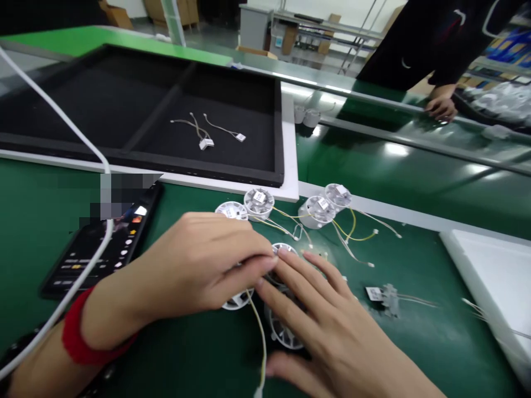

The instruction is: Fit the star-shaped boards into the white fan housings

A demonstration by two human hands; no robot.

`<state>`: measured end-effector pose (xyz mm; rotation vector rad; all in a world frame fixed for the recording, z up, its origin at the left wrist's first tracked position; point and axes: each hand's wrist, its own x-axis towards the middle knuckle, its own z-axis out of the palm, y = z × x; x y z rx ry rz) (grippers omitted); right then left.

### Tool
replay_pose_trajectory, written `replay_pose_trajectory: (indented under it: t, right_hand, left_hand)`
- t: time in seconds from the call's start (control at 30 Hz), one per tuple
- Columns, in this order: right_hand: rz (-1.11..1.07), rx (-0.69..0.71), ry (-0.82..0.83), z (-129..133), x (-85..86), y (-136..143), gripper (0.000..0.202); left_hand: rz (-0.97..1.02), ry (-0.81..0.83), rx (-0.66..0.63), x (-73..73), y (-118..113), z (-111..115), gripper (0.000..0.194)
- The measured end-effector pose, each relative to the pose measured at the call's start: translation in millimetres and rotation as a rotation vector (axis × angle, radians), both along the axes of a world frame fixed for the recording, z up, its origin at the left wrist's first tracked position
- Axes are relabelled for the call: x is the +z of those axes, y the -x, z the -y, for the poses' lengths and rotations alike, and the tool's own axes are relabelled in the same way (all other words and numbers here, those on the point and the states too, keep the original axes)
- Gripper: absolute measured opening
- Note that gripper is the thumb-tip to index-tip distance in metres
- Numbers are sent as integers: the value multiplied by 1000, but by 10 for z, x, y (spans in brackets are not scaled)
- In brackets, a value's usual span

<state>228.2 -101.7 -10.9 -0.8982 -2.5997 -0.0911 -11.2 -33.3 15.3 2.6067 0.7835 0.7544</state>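
Note:
My left hand (pixel 215 260) is closed, thumb and fingers pressed together over a cluster of small round white fans; whatever it pinches is hidden. Fingers stretched and apart, my right hand (pixel 327 315) lies across the same cluster, its fingertips close to my left thumb. Beneath it shows part of one fan (pixel 286 329), with another fan (pixel 284 249) just beyond the fingertips. Under my left hand a fan (pixel 238 300) is partly covered, and a yellow-white wire (pixel 262 337) runs toward me. Behind my hands stand labelled fans (pixel 259 202) and a wired pair (pixel 319 210).
A phone (pixel 95 249) lies at left, crossed by a white cable (pixel 62 110). The black foam tray (pixel 136 149) holds several wired pieces (pixel 206 143). Right are a clear wired part (pixel 390 300) and a white foam tray (pixel 489 249). Another person's hand (pixel 442 105) rests beyond the rail.

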Motion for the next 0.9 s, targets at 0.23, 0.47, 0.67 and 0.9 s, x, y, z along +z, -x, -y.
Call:
replay_pose_trajectory:
  t: [0.23, 0.47, 0.67, 0.9]
  right_hand:
    - [46, -204, -128, -81, -195, -157, 34]
    - [-113, -48, -38, 36, -39, 56, 23]
    - [-244, 27, 57, 32, 11, 117, 27]
    - [-311, -153, 131, 4, -127, 76, 15]
  left_hand:
    - [-252, 368, -71, 135, 198, -47, 15]
    - [-353, 487, -89, 133, 363, -65, 42]
    - [-306, 502, -116, 88, 202, -38, 41]
    - [-309, 562, -234, 16, 186, -33, 32]
